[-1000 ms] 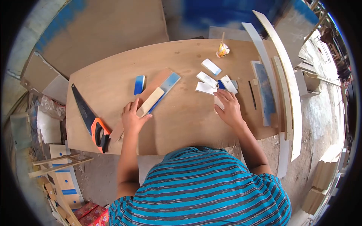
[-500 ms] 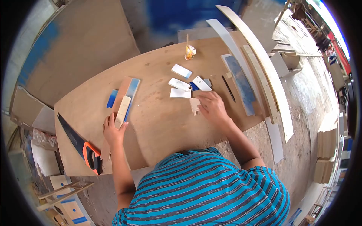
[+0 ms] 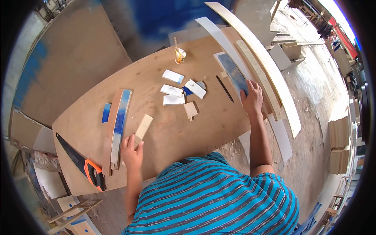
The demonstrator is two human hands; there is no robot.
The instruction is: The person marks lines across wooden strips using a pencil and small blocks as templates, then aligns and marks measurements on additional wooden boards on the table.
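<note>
Hands: While the left hand (image 3: 132, 154) pinches the block's near end, the right hand (image 3: 252, 98), well apart, touches the blue board (image 3: 232, 70); its grip cannot be told.
Block (image 3: 144, 126): pale, narrow, crossed by lines; on the table (image 3: 207, 131), beside the long strips (image 3: 123, 107).
Progress: short white pieces (image 3: 172, 76) lie loose, probably cut; long boards (image 3: 258, 55) look uncut; what is left is unclear.
Saw (image 3: 73, 154): flat, untouched, left of the strips.

Open lane of bare counter (image 3: 168, 135) runs between wood block (image 3: 143, 129) and the long boards (image 3: 243, 55) at right, passable low along the near edge; farther in, white pieces (image 3: 172, 90), pencil-like black stick (image 3: 225, 89) and upright cup (image 3: 180, 55) obstruct.
</note>
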